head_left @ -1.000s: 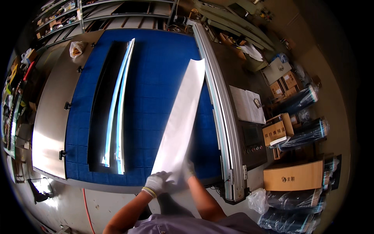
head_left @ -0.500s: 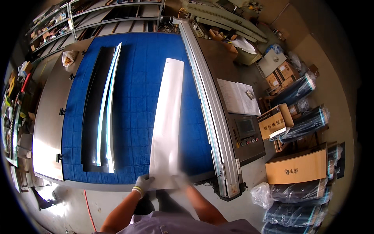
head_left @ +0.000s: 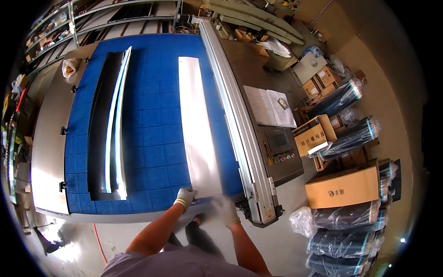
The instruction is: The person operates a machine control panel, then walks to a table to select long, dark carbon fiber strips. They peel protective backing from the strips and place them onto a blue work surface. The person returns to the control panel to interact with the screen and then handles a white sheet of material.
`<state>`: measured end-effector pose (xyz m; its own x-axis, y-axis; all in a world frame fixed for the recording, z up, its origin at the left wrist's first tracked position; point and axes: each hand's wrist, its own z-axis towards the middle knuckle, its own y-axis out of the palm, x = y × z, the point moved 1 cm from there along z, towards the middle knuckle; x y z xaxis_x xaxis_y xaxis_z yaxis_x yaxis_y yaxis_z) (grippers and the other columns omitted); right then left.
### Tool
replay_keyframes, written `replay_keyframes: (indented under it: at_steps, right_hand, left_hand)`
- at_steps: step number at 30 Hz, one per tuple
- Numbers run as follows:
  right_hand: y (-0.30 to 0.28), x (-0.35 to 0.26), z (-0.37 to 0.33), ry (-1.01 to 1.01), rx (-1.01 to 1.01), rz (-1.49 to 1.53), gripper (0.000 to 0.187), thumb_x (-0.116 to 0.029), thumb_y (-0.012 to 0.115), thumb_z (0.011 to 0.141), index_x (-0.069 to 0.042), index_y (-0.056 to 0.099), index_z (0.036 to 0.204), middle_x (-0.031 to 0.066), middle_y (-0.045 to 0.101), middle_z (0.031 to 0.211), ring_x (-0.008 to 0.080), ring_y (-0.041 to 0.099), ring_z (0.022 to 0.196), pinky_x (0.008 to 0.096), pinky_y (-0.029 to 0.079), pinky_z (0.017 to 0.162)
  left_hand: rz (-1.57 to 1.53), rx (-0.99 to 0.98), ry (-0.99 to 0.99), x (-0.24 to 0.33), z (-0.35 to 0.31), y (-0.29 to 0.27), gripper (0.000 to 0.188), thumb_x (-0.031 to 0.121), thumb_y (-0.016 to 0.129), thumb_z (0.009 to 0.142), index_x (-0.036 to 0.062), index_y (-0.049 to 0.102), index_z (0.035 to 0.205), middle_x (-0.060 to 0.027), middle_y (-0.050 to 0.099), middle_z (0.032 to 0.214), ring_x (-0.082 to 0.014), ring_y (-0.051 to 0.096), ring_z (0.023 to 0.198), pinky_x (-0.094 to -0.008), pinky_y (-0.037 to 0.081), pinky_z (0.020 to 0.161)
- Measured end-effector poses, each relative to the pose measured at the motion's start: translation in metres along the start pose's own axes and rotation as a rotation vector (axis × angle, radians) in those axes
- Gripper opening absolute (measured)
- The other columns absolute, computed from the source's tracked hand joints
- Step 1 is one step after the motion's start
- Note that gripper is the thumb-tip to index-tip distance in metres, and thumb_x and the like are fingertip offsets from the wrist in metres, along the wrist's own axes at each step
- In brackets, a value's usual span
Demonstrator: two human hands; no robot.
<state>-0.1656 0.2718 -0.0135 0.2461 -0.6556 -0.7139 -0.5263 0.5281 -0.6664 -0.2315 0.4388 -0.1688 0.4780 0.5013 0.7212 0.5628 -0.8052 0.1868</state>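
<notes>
A long white strip (head_left: 197,120) of sheet material lies lengthwise on the blue table surface (head_left: 152,134), its near end at the front edge. My left hand (head_left: 186,196), in a light glove with a yellow-edged cuff, is closed on the strip's near left corner. By the near right corner is my right hand (head_left: 224,210), also gloved and smeared by motion; its fingers cannot be made out. Further left on the blue surface rest a dark strip (head_left: 99,138) and, along its right side, narrow white strips with pale blue edges (head_left: 121,138).
A metal gantry rail (head_left: 235,120) runs along the table's right side. Beyond it are papers (head_left: 270,106) and a control panel (head_left: 279,143). Cardboard boxes (head_left: 341,187) and plastic-wrapped dark rolls (head_left: 344,242) are stacked at the right. Black clamps (head_left: 63,186) line the left edge.
The white strip's near end has swung right, so the strip now slants the other way. Both hands have moved right along the front edge with it. The view has shifted slightly.
</notes>
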Motion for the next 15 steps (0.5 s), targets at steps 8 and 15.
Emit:
replay_keyframes:
  at_steps: [8, 15]
  right_hand:
    - [-0.138, 0.054, -0.015, -0.049, 0.123, 0.331, 0.022, -0.009, 0.064, 0.096, -0.001, 0.067, 0.117, 0.0068, 0.069, 0.107, 0.0143, 0.064, 0.100, 0.0286, 0.051, 0.090]
    - [-0.268, 0.203, 0.020, -0.032, 0.242, 0.307, 0.012, -0.008, 0.064, 0.096, 0.000, 0.069, 0.102, 0.0018, 0.067, 0.093, 0.0099, 0.062, 0.086, 0.0269, 0.051, 0.081]
  left_hand:
    - [-0.019, 0.223, 0.031, -0.003, 0.005, 0.038, 0.027, 0.018, 0.069, 0.089, -0.0056, 0.071, 0.103, -0.0082, 0.070, 0.082, -0.0173, 0.067, 0.060, -0.0296, 0.056, 0.054]
    - [0.045, 0.419, 0.133, -0.011, 0.006, 0.056, 0.020, 0.011, 0.065, 0.092, -0.0043, 0.070, 0.105, -0.0069, 0.070, 0.081, -0.0150, 0.064, 0.056, -0.0261, 0.051, 0.047]
